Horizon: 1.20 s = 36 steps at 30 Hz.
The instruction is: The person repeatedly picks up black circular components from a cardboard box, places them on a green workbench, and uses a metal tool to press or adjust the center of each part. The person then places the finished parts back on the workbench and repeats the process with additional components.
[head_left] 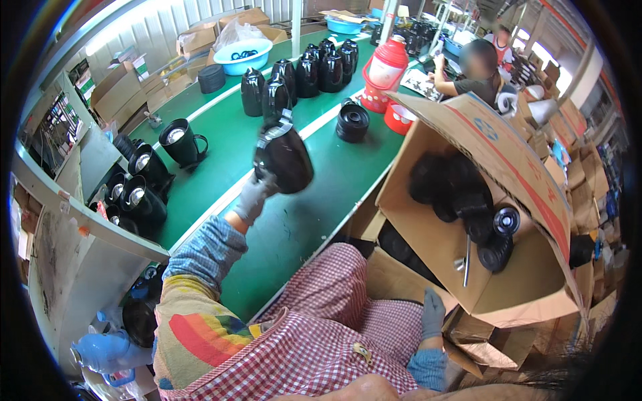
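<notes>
My left hand [253, 199], in a grey glove, is closed on a glossy black jug shell [286, 164]. It holds the shell tilted above the green work surface, gripping its lower left side. My right hand [433, 315], also gloved in grey, rests low by my lap beside the cardboard flaps, with its fingers stretched out and nothing visible in them. Several more black jug shells [307, 75] stand upright in a group beyond the left hand. A round black part [352, 123] sits on the surface to their right.
An open cardboard box [528, 284] with black round parts [455, 187] leans at my right. Black handled jugs [179, 144] stand at left. Farther back are a blue basin [242, 61], a red-and-white flask [386, 70] and a red bowl [399, 119]. A co-worker [478, 73] sits beyond.
</notes>
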### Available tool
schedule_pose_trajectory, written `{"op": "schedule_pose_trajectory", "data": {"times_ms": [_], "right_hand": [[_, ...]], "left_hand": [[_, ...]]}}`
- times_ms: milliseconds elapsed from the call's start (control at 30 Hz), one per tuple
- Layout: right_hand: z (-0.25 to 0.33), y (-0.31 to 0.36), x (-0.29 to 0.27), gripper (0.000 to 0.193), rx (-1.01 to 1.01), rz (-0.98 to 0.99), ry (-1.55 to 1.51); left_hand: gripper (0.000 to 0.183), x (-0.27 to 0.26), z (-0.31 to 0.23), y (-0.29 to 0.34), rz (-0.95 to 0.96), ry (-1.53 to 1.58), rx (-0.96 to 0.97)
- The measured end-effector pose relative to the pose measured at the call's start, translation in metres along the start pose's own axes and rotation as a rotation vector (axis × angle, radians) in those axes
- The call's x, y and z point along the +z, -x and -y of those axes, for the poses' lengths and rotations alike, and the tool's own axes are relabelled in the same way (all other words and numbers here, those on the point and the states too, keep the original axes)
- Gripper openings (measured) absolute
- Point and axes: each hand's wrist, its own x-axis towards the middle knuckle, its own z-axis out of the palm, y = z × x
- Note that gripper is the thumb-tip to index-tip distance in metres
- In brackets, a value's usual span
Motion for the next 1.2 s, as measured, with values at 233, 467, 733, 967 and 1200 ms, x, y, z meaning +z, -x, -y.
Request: {"op": "schedule_pose_trajectory", "data": {"times_ms": [233, 467, 733, 967, 1200], "right_hand": [[0.024, 0.004, 0.019, 0.028, -0.181, 0.099, 0.436], [0.060, 0.017, 0.034, 0.028, -0.111, 0.092, 0.696], [0.059, 0.011, 0.035, 0.027, -0.132, 0.148, 0.702], [0.036, 0.005, 0.031, 0.026, -0.226, 0.165, 0.586], [0.093, 0.021, 0.019, 0.023, -0.522, 0.273, 0.561]], "left_hand": [[0.021, -0.155, 0.054, -0.252, -0.696, -0.390, 0.267], [0.037, -0.121, 0.058, -0.317, -0.693, -0.304, 0.091], [0.081, -0.181, -0.043, -0.198, -0.876, -1.483, 0.672], [0.048, -0.250, -0.084, -0.147, -0.835, -1.671, 0.112], [0.036, -0.129, -0.106, -0.064, -0.262, -1.541, 0.475]]}}
